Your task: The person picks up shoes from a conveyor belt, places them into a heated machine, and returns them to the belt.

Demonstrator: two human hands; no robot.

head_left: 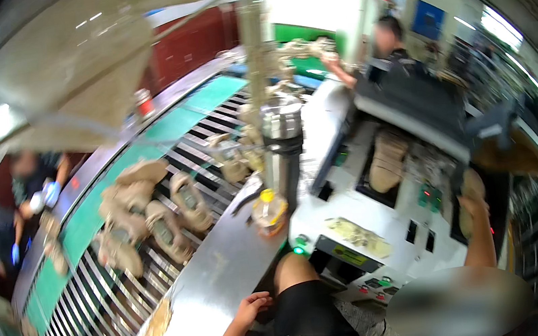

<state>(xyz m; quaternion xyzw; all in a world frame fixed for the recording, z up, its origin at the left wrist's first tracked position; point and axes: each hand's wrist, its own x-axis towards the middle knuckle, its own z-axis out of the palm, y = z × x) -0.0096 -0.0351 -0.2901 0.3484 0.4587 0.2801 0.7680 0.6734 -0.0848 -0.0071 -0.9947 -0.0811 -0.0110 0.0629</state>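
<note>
The roller conveyor [97, 306] runs up the left, the steel table [209, 278] lies beside it, and the white machine [385, 221] stands in front of the person. The right hand [472, 204] is raised at the machine's right side, fingers closed round the lower end of a tan shoe [472, 183], which stands upright against the dark machine front. The left hand [252, 306] rests on the table's near edge by the knee, fingers loosely curled and holding nothing.

The shoe looks light, with a soft fabric or suede upper that would crease under a hard squeeze and a stiffer base. It is matte, so it is unlikely to slip. A grip round the heel or the sole should hold best; the collar would probably fold.

Counts, from the largest:
- One conveyor, one table, one machine.
- Three other people: two at the far left [27, 189], one beyond the machine [389, 50].
- Shoes: one in the hand, one in the machine's recess [387, 160], at least six in the near heap on the conveyor [146, 218]. Those farther along are too blurred to count.
- One steel flask [282, 125] on the table.
- One yellow-capped bottle [269, 212] just before it.
</note>
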